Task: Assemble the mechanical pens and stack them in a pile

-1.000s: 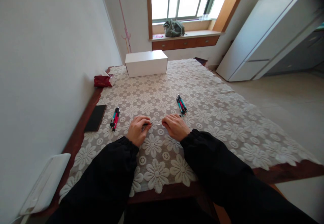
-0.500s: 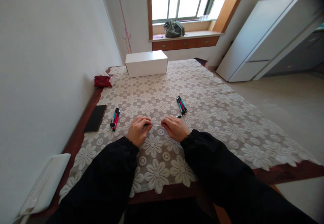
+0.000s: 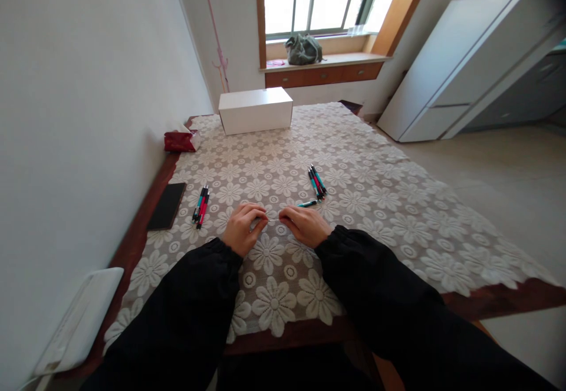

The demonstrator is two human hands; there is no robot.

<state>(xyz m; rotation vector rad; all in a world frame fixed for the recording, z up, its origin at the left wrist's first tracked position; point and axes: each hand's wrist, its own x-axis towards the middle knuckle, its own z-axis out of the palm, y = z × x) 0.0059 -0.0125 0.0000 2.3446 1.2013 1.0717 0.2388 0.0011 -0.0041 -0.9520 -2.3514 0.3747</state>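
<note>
Over the near part of the table, my left hand (image 3: 242, 227) is closed, thumb and fingertips pinched on one end of a thin pale rod (image 3: 273, 220), which looks like a pen refill. The other end is pinched in the fingers of my right hand (image 3: 305, 224). Only a short stretch of the rod shows between the hands; its ends are hidden. Just behind my right fingers lies a teal and black pen (image 3: 308, 204), partly covered by the hand. A bunch of teal, red and black pens (image 3: 317, 182) lies beyond it. To the left is a smaller group of pens (image 3: 201, 206).
A lace tablecloth (image 3: 274, 305) with flowers covers the table. A dark flat pad (image 3: 167, 206) lies at the left edge, a red packet (image 3: 181, 141) behind it. The white box (image 3: 256, 114) stands at the far end. A white power-strip-like object (image 3: 84, 317) sits near left.
My right hand has shifted slightly left, closer to my left hand, so less of the rod shows between them. More of the teal pen behind my right hand is visible.
</note>
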